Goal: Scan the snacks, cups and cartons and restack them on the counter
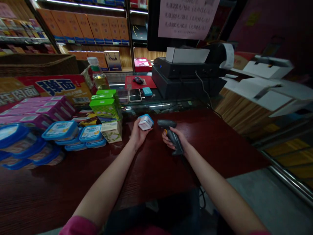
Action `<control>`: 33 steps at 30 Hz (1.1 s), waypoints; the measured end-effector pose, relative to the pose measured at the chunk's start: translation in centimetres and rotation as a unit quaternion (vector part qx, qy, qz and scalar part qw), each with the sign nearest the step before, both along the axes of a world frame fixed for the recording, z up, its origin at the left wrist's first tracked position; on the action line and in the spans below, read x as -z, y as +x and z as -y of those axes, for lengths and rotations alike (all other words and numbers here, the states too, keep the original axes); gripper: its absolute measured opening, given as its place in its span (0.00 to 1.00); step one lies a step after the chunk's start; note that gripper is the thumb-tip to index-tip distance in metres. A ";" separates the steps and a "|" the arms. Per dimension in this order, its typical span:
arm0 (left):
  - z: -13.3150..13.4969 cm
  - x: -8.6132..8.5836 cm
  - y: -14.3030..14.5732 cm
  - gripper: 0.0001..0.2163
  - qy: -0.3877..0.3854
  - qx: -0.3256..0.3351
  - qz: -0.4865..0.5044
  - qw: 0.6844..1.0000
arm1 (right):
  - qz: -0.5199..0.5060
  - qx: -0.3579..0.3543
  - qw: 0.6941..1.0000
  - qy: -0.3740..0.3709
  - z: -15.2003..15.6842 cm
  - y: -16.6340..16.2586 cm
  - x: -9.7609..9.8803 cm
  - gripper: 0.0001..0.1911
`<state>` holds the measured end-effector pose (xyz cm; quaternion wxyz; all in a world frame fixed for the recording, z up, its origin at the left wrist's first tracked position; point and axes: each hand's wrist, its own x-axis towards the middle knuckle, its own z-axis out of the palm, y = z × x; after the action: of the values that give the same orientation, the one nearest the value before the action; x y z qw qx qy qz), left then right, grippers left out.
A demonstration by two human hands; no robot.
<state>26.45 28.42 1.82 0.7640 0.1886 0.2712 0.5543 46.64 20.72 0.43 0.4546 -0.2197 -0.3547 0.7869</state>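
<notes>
My left hand (139,134) is closed around a small white box with blue edges (146,122), held above the dark red-brown counter (151,169). In my right hand (179,140) is a dark grey barcode scanner (174,138), gripped by its handle with the fingers wrapped round it. The scanner's head points left toward the box, with a small gap between them. Left of my left hand stand a pale carton (111,132) and green boxes (105,106). Blue-lidded plastic tubs (61,130) are stacked farther left.
Purple boxes (41,109) and a red noodle carton (51,88) stand at the left, with an oil bottle (98,73) behind. A phone (135,95) lies at the back near a black cash drawer (186,80). Opened white cardboard (269,91) sits at the right.
</notes>
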 end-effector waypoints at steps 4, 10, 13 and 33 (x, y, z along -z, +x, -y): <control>-0.1 0.6 0.2 0.09 0.030 -0.010 -0.015 0.999 | -0.008 -0.001 1.000 -0.003 -0.1 -0.2 -0.2 0.20; -0.2 0.9 0.4 0.12 0.027 -0.024 -0.043 0.998 | 0.001 0.015 1.000 0.003 0.3 -0.3 -0.7 0.20; 0.5 0.8 0.2 0.15 0.091 -0.008 -0.059 0.994 | -0.004 0.032 0.999 -0.007 0.3 0.1 -0.6 0.19; 2.0 2.6 16.8 0.19 0.629 0.049 -0.525 0.571 | -0.104 0.362 0.925 -0.046 1.7 17.3 -0.6 0.14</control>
<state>43.23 26.44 -0.74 0.2023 0.8926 0.1984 0.3507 63.98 19.05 1.08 0.7321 -0.2706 -0.1654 0.6028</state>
